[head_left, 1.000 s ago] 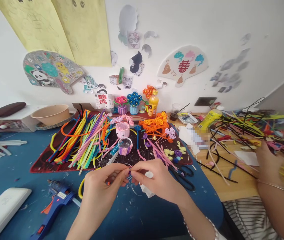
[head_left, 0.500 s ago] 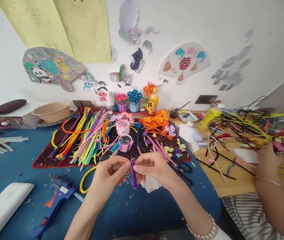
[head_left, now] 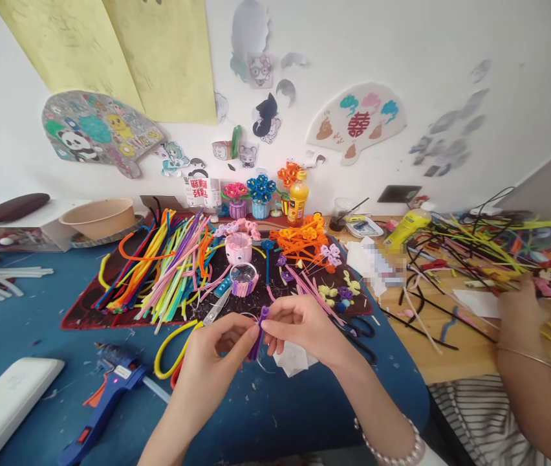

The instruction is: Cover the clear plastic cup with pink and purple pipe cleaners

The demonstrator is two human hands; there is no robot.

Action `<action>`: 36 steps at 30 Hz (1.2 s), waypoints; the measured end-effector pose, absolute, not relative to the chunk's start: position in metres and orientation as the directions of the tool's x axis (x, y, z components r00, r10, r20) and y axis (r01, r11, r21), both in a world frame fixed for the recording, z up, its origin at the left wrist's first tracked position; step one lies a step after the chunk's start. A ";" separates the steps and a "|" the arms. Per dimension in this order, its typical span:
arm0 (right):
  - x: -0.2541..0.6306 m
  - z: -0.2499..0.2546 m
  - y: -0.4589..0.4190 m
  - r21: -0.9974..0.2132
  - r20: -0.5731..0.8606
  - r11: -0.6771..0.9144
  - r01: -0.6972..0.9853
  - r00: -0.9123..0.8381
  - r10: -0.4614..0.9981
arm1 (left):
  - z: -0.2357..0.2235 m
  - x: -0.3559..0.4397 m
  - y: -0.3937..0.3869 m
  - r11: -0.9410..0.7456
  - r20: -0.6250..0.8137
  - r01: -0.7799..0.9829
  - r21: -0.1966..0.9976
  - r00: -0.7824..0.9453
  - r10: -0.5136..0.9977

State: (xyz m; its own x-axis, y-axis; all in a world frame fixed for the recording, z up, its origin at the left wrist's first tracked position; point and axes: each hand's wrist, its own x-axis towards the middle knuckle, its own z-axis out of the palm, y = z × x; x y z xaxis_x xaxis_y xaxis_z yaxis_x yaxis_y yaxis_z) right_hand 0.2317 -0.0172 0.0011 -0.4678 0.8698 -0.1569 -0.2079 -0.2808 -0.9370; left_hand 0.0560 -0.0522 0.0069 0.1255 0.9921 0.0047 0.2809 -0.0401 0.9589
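Observation:
Between my two hands is a small bundle of purple pipe cleaners [head_left: 256, 349], tilted, its top bent into loops. My left hand [head_left: 224, 346] pinches it from the left side, thumb against fingertips. From the right, my right hand [head_left: 292, 327] grips its upper end between thumb and fingers. Yellow-handled scissors [head_left: 173, 343] lie partly behind my left hand, blades pointing away from me. Just beyond my hands stands a small round cup with pink and purple striped sides [head_left: 244, 287]. A white paper piece [head_left: 295, 360] lies under my right hand.
A blue glue gun [head_left: 110, 395] and a white case [head_left: 11, 411] lie at left. Many coloured pipe cleaners [head_left: 173, 265] cover the dark mat, with orange ones [head_left: 304, 236] behind. Black-handled scissors [head_left: 363, 336] lie to the right. A co-worker's hands [head_left: 522, 304] work at far right.
The purple bundle has tilted, its top leaning right. My left hand has shifted slightly down and right, uncovering more of the yellow-handled scissors.

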 end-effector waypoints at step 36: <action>0.237 -0.010 -0.022 -0.980 0.032 -0.002 -0.201 -0.163 0.986 | 0.000 0.062 -0.058 0.031 -0.030 0.013 0.999 -0.085 0.996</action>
State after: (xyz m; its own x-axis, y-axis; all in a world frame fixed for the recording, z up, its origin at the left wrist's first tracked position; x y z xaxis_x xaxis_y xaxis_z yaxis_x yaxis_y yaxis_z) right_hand 0.2371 -0.0223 -0.0098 -0.1630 0.9861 0.0319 -0.2014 -0.0016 -0.9795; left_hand 0.0618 -0.0582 0.0002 -0.0849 0.9959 -0.0296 0.0130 0.0308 0.9994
